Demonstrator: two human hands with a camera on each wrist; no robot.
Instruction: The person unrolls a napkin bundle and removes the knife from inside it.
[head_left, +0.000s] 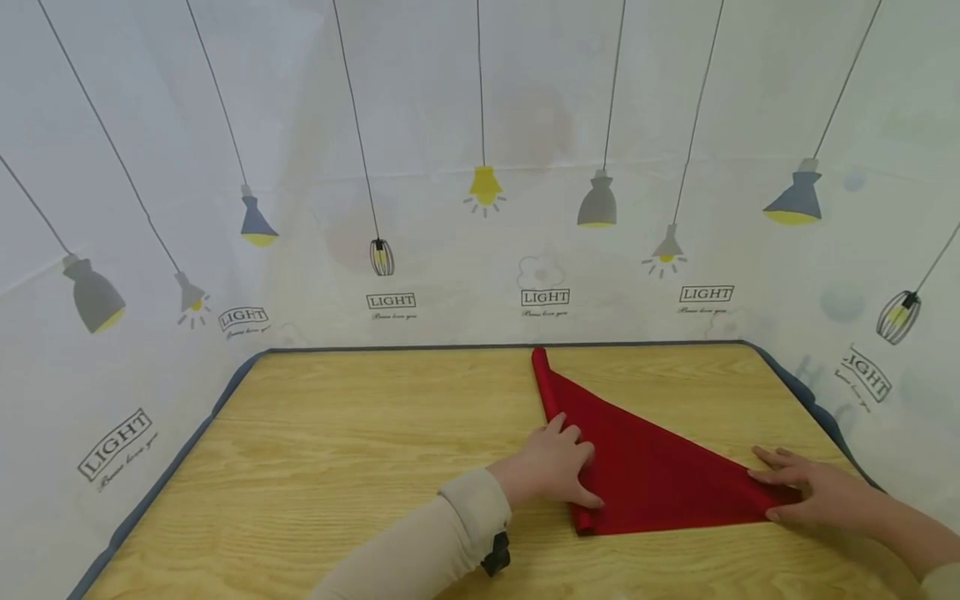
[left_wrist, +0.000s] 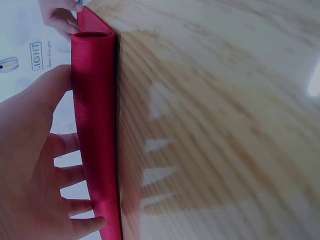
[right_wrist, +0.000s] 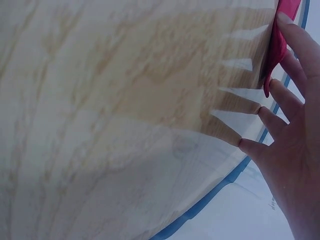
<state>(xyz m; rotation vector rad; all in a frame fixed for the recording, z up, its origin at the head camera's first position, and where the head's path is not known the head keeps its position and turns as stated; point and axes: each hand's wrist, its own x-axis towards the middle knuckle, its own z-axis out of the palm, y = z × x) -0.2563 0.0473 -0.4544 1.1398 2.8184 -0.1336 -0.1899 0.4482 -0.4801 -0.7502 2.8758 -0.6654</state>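
A red triangular cloth (head_left: 660,467) lies on the wooden table, with its left side wound into a long roll (left_wrist: 95,100). My left hand (head_left: 551,462) rests along this roll, its fingers spread and the tips touching it in the left wrist view; the thumb is nearer the roll's near end. The cloth narrows to a point at the right. There my right hand (head_left: 821,492) presses the corner (right_wrist: 276,55) with thumb and forefinger side, while its other fingers are spread with their tips on the tabletop.
The wood-grain tabletop (head_left: 360,425) has a dark blue edging (head_left: 172,458) along its sides and back. Behind it stands a pale wall (head_left: 435,108) printed with hanging lamps and lettering. A dark band (head_left: 496,554) shows under my left sleeve.
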